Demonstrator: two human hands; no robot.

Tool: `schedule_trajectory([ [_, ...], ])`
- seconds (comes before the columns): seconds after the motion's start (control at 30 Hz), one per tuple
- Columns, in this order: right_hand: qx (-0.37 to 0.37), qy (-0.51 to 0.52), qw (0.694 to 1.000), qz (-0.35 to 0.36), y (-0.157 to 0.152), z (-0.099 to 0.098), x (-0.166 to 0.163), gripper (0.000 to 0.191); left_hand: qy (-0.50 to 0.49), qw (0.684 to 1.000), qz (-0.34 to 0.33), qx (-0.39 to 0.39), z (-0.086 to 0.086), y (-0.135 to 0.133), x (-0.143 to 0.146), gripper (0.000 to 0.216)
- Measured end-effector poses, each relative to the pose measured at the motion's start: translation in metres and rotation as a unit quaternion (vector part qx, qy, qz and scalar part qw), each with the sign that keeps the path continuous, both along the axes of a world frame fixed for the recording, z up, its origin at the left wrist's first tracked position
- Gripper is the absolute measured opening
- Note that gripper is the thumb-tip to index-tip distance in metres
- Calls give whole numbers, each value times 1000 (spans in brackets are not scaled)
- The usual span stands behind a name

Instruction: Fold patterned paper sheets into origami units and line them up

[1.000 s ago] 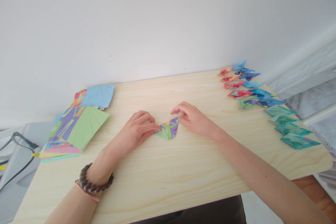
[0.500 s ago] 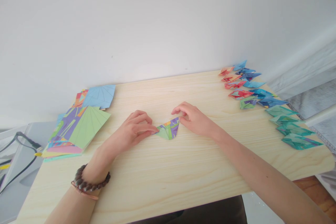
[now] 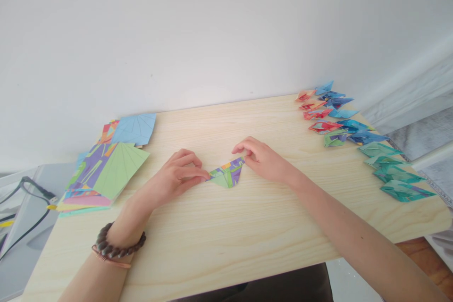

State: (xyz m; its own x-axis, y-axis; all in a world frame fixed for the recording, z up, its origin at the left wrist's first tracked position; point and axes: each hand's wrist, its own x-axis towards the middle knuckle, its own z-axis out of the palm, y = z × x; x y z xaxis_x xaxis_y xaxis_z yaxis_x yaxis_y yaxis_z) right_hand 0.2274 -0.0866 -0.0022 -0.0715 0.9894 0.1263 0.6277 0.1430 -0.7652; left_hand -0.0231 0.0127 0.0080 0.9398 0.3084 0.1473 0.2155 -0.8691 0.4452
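A small folded paper piece (image 3: 227, 175), green with purple and orange pattern, lies flat on the light wooden table (image 3: 226, 240). My left hand (image 3: 177, 177) has its fingers curled and pinches the piece's left tip against the table. My right hand (image 3: 264, 160) pinches the piece's upper right corner with thumb and fingers. A dark bead bracelet (image 3: 116, 247) is on my left wrist.
A stack of patterned paper sheets (image 3: 106, 170) lies at the table's left. Several folded paper pieces, red, blue and green (image 3: 331, 118), and teal ones (image 3: 392, 174), line the right side. A white wall stands behind. Cables (image 3: 24, 198) hang off to the left.
My left hand has slid a little to the left along the fold, uncovering more of the piece's left tip. My right hand has barely moved.
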Motion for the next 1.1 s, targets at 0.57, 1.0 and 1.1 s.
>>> schedule_trajectory([
  [0.57,41,-78,996,10,-5,-1,-6,19,14,997,59,-45,0,-6,1,21],
  [1.0,44,-89,995,13,0,-6,-8,19,-8,995,104,-3,-7,-17,18,24],
  [1.1,66,-88,994,11,2,-10,-8,23,-31,992,116,-24,-10,-15,19,21],
])
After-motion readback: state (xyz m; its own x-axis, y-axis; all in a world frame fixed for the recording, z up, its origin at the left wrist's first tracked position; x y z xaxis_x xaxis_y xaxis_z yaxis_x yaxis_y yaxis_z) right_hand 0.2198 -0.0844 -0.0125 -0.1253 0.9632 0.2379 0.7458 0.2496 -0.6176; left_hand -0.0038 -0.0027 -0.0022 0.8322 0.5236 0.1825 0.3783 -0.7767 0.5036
